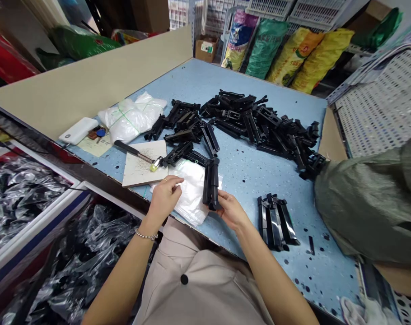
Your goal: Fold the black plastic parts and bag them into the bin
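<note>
My right hand (pixel 231 210) is closed on the lower end of a black plastic part (pixel 211 183), a long slotted piece that stands out over the bags. Over the left edge of the flat clear plastic bags (pixel 192 192) hovers my left hand (pixel 166 196), its fingers loosely curled, with a gap between thumb and forefinger and nothing visible in it. Just beyond it lies a white board (pixel 137 174) with brown grit on top. A small hammer (pixel 134 151) with a dark handle and yellowish face rests across the board. Similar black parts (pixel 181 122) lie behind the bags.
A large heap of black parts (pixel 259 119) spreads over the blue table (pixel 246 180). Several parts lie side by side (pixel 276 221) at right. Wrapped white bundles (pixel 133 115) and a white box (pixel 78 131) sit at left. A grey-green sack (pixel 371 203) borders the right edge.
</note>
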`<state>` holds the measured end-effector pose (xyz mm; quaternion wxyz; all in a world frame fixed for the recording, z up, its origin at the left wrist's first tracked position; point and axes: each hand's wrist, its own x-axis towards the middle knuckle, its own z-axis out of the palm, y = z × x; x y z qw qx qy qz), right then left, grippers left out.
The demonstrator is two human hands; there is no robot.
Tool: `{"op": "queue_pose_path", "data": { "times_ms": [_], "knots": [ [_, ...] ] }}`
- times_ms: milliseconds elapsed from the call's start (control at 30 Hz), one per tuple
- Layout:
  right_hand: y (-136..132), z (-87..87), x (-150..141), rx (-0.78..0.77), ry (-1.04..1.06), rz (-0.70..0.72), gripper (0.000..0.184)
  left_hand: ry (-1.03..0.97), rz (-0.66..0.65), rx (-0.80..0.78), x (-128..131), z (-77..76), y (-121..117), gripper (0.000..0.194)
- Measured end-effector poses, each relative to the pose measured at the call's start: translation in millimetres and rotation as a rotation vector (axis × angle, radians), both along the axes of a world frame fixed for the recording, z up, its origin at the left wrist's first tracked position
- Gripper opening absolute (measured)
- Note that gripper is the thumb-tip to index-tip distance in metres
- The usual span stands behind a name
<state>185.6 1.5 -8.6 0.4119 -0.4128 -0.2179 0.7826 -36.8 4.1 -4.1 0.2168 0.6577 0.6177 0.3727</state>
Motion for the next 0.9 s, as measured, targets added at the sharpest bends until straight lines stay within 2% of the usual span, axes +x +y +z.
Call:
{"op": "queue_pose_path", "data": {
  "times_ms": [67, 133, 233, 300, 367, 433, 500, 600, 700, 767, 833, 900],
  "knots": [
    [-8, 6.8, 6, 0.003, 0.059, 0.056, 0.027, -0.045, -0.014, -0.008, 3, -2.0, -2, 0.035],
    [-16, 11.1, 12, -0.049, 0.141, 0.201, 0.028, -0.089, -0.046, -0.005, 4, -4.9, -2, 0.043],
    [-24, 6.7, 14, -0.15, 0.201, 0.356, 0.032, -0.113, -0.091, 0.0, 4, -6.7, -5, 0.058],
    [-22, -1.2, 9, -0.204, 0.21, 0.347, 0.036, -0.101, -0.143, 0.013, 6, -3.8, -12, 0.064],
    [-17, -8.2, 2, -0.209, 0.188, 0.296, 0.041, -0.079, -0.259, 0.036, 13, 1.6, -26, 0.065],
    [-12, -11.1, -6, -0.126, 0.103, 0.227, 0.046, -0.06, -0.418, 0.056, 23, 7.6, -42, 0.067],
    [-11, -9.5, -14, 0.029, -0.065, 0.172, 0.05, -0.035, -0.533, 0.044, 32, 13.4, -57, 0.067],
    [-22, -0.4, -25, 0.324, -0.366, 0.205, 0.045, 0.023, -0.546, 0.011, 35, 26.7, -71, 0.057],
    [-39, 15.7, -26, 0.513, -0.433, 0.419, 0.04, 0.126, -0.49, -0.008, 9, 48.4, -85, 0.038],
    [-45, 29.6, -12, 0.545, -0.477, 0.536, 0.04, 0.23, -0.438, -0.095, -28, 58.0, -100, 0.032],
    [-46, 43.8, 14, 0.565, -0.701, 0.548, 0.037, 0.328, -0.358, -0.252, -77, 53.0, -119, 0.031],
    [-46, 55.0, 50, 0.563, -1.072, 0.518, 0.031, 0.422, -0.213, -0.46, -132, 31.1, -139, 0.028]
  ]
}}
